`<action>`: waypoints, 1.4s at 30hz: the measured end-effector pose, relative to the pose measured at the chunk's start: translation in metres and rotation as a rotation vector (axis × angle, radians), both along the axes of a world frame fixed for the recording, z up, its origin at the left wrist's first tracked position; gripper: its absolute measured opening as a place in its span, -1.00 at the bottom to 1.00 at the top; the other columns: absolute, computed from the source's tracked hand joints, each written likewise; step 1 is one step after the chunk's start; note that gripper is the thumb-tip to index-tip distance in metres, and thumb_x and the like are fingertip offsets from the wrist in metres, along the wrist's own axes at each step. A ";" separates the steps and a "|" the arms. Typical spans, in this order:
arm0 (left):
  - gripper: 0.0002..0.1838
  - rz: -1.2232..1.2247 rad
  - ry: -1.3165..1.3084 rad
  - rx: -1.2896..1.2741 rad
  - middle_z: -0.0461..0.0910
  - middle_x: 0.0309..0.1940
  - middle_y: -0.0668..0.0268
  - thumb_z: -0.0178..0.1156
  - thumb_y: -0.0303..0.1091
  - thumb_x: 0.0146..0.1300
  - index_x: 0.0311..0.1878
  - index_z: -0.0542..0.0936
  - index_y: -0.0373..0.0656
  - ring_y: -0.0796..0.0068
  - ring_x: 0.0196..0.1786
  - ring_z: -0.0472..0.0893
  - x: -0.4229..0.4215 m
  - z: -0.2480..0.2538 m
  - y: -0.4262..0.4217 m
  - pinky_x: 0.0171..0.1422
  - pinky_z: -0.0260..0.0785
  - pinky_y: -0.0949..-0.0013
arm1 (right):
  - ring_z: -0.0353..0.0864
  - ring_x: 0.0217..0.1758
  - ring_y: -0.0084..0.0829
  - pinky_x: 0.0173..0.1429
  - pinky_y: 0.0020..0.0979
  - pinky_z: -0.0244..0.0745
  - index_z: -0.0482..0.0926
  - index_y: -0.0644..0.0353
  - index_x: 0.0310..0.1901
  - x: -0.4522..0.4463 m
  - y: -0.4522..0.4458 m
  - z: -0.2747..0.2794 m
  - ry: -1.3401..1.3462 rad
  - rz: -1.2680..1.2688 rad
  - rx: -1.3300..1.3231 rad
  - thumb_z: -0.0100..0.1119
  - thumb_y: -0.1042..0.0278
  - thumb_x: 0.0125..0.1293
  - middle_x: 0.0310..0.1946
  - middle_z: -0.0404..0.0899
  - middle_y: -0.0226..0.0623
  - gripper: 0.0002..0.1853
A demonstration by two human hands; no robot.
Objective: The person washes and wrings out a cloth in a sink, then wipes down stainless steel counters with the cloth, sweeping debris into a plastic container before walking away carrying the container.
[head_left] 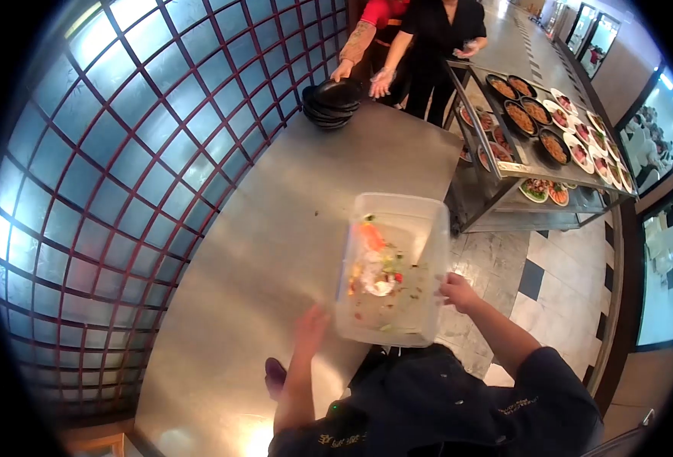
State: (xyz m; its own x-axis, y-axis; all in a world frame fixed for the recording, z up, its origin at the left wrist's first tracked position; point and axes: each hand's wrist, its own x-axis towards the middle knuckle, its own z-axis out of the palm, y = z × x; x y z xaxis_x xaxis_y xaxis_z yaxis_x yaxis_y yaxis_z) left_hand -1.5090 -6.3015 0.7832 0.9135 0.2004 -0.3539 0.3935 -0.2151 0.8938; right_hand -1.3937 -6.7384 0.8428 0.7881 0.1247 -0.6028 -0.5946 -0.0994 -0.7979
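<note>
A translucent plastic tub [396, 331] lies at the near right edge of the metal table [275, 206], with food scraps and a crumpled whitish piece inside. My right hand [457, 293] grips the tub's right wall, fingers wrapped over its side. Just left of the tub, my left hand [311, 329] is over the table, blurred by motion; its fingers cannot be made out clearly, and a gap shows between it and the tub.
Dark bowls [329, 107] are stacked at the table's far end, where one person's hand [342, 70] touches them. Beside it is another person's gloved hand [382, 81]. A metal cart [519, 169] with plated food stands right. A lattice wall [138, 152] borders the left.
</note>
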 end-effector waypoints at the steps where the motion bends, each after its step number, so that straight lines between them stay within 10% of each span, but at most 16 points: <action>1: -0.28 -0.036 -0.006 0.077 0.51 0.21 -0.10 0.35 -0.13 0.15 0.35 0.40 -0.22 0.08 0.30 0.50 0.015 0.000 -0.004 0.36 0.32 0.09 | 0.64 -0.09 -0.37 -0.21 -0.27 0.62 0.52 0.18 0.09 0.026 0.017 -0.021 0.007 0.088 0.008 0.17 0.43 0.21 -0.19 0.59 -0.32 -0.62; 8: -0.60 0.226 0.038 0.432 0.66 -0.16 0.07 0.15 -0.42 0.27 0.18 0.46 -0.17 0.17 -0.20 0.66 0.009 -0.022 0.025 -0.15 0.52 0.22 | 0.69 -0.05 -0.25 -0.05 -0.15 0.69 0.52 0.18 0.13 0.258 0.102 -0.059 0.121 0.857 -0.136 0.25 -0.06 0.37 -0.06 0.63 -0.16 -0.50; 10: -0.70 0.555 0.128 -0.050 0.65 -0.29 0.25 0.06 -0.52 0.33 0.12 0.47 -0.13 0.50 -0.33 0.60 -0.001 0.004 0.014 -0.30 0.46 0.49 | 0.58 0.15 0.00 0.11 0.10 0.59 0.23 0.07 0.44 0.394 0.118 -0.114 0.023 0.452 0.321 0.22 -0.21 0.34 0.32 0.38 -0.09 -0.21; 12: -0.61 0.741 0.327 -0.042 0.62 -0.16 0.23 0.03 -0.57 0.33 0.22 0.37 -0.14 0.50 -0.23 0.62 -0.003 0.016 0.001 -0.31 0.42 0.54 | 0.26 0.43 0.14 0.34 0.27 0.35 -0.29 -0.06 0.60 0.505 0.167 -0.073 0.067 0.118 0.504 0.22 -0.30 0.29 0.62 -0.36 -0.10 0.10; 14: -0.55 0.960 0.407 -0.236 0.57 -0.04 0.11 0.05 -0.56 0.31 0.27 0.31 -0.15 0.38 -0.09 0.63 0.002 0.027 -0.010 -0.16 0.50 0.36 | 0.37 0.34 0.17 0.34 0.26 0.37 0.00 0.04 0.54 0.586 0.215 -0.058 0.131 -0.216 0.579 0.23 -0.20 0.32 0.53 -0.01 -0.04 -0.07; 17: -0.60 0.829 0.486 0.185 0.55 -0.02 0.03 0.16 -0.56 0.15 0.09 0.40 -0.19 0.17 -0.01 0.60 0.004 0.027 -0.019 -0.06 0.47 0.24 | 0.48 0.22 0.12 0.32 0.22 0.44 0.27 0.27 0.30 0.673 0.252 -0.103 0.105 -0.198 0.764 0.19 0.11 0.36 0.30 0.31 0.03 -0.40; 19: -0.64 0.514 0.549 0.748 0.55 -0.01 0.00 0.21 -0.55 0.06 -0.02 0.43 -0.22 0.08 0.04 0.58 -0.004 0.025 -0.009 0.02 0.45 0.19 | 0.53 0.15 0.07 0.29 0.19 0.49 0.33 0.36 0.14 0.681 0.253 -0.108 0.163 -0.180 0.740 0.08 0.30 0.32 0.13 0.42 0.02 -0.57; 24: -0.35 1.130 0.391 0.545 0.37 0.34 -0.03 0.24 -0.42 0.26 0.37 0.28 -0.43 0.09 0.35 0.40 0.128 0.110 -0.006 0.45 0.23 0.13 | 0.62 -0.04 -0.02 0.22 0.08 0.59 0.37 0.43 0.05 0.679 0.231 -0.077 0.221 -0.105 0.789 -0.03 0.51 0.26 0.00 0.52 0.02 -0.67; 30: -0.40 0.694 -0.046 0.785 0.35 0.38 0.03 0.16 -0.49 0.30 0.40 0.27 -0.34 0.15 0.43 0.35 0.281 0.129 0.031 0.51 0.16 0.10 | 0.67 -0.06 -0.08 -0.01 -0.06 0.72 0.41 0.42 0.06 0.684 0.184 -0.057 0.165 -0.088 0.645 0.00 0.54 0.23 -0.06 0.57 -0.02 -0.65; 36: -0.45 0.508 -0.387 -0.033 0.50 0.20 0.21 0.14 -0.55 0.36 0.40 0.30 -0.17 0.38 0.24 0.51 0.469 0.071 -0.017 0.32 0.37 0.33 | 0.67 -0.08 -0.30 -0.19 -0.17 0.75 0.43 0.22 0.18 0.655 0.091 -0.047 0.078 0.004 0.528 0.04 0.55 0.19 -0.06 0.59 -0.23 -0.54; 42: -0.19 0.447 0.120 -0.615 0.44 0.23 0.18 0.31 -0.15 0.34 0.53 0.10 -0.05 0.32 0.19 0.53 0.552 -0.004 -0.130 0.20 0.47 0.20 | 0.66 -0.16 -0.30 -0.22 -0.23 0.71 0.40 0.08 0.22 0.588 0.012 -0.089 0.145 0.021 0.291 0.06 0.61 0.11 -0.10 0.60 -0.27 -0.44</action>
